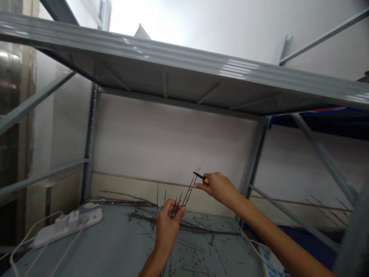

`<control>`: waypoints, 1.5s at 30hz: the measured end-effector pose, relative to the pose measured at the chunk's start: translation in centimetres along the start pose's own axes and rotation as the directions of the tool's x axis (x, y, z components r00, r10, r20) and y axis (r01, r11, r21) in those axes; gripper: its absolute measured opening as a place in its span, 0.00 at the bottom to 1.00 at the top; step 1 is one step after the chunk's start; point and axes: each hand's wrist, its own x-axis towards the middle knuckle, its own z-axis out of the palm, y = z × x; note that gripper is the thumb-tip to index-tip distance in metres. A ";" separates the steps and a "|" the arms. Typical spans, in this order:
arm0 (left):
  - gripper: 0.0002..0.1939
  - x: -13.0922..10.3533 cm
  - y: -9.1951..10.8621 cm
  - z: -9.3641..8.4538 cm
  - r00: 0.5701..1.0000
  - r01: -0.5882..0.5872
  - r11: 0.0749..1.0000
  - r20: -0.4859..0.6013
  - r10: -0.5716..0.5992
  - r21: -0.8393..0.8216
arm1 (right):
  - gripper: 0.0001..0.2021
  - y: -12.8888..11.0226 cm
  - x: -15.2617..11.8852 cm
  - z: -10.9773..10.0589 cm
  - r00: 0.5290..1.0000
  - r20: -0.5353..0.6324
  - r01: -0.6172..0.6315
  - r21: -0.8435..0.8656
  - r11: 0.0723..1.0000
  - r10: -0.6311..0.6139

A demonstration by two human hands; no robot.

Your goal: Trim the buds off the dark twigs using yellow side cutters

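My left hand (170, 223) is closed around a few thin, dark twigs (187, 192), which stick up from its fingers and slant to the right. Above and to the right, my right hand (215, 186) grips a small knife-like tool (199, 176) with a narrow black blade and a yellow part at the fingers. The blade points left, across the upper ends of the twigs; whether it touches them I cannot tell. Behind and below my left hand, more dark branches (201, 229) lie in a loose pile on the grey shelf (121, 238).
A white power strip (69, 227) with plugs and cables is at the left. Twig scraps and small bits (196, 261) are scattered at the front. Overhead runs a grey metal shelf (173, 57), with uprights on both sides. More twigs (328, 209) show at the right.
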 end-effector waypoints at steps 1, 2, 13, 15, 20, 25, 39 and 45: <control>0.12 0.0 0.0 0.0 1.000 -0.002 1.000 -0.003 0.002 0.004 | 0.31 0.1 0.0 0.1 1.000 0.000 -0.004 -0.005 1.000 0.004; 0.12 0.0 -0.1 0.0 1.000 -0.004 1.000 -0.003 0.004 0.007 | 0.31 0.1 0.1 0.2 1.000 -0.001 -0.010 -0.009 1.000 0.009; 0.13 0.0 0.1 -0.2 1.000 0.011 1.000 -0.016 -0.011 -0.025 | 0.31 0.3 -0.3 0.7 0.997 -0.042 -0.058 0.045 0.997 0.060; 0.13 0.0 0.2 -0.3 1.000 0.022 0.999 -0.014 -0.023 -0.038 | 0.31 0.6 -0.5 0.2 0.997 -0.046 -0.064 0.047 0.997 0.066; 0.13 0.0 0.2 -0.4 0.999 0.017 1.000 -0.031 -0.017 -0.007 | 0.31 1.5 -0.4 -0.9 0.993 -0.062 -0.099 0.060 0.993 0.103; 0.13 -0.1 0.2 -0.4 0.999 0.024 1.000 -0.026 -0.024 -0.011 | 0.29 2.2 0.0 -0.7 0.997 -0.040 -0.067 0.080 0.995 0.070; 0.13 -0.2 0.5 -0.4 0.999 0.023 1.000 -0.030 -0.024 -0.014 | 0.29 2.2 1.2 0.1 1.000 -0.021 -0.004 0.085 0.996 0.006; 0.13 -0.1 0.6 -0.3 0.999 0.030 0.999 -0.039 -0.030 -0.012 | 0.29 2.1 1.5 0.0 1.000 -0.028 0.005 0.087 0.996 -0.003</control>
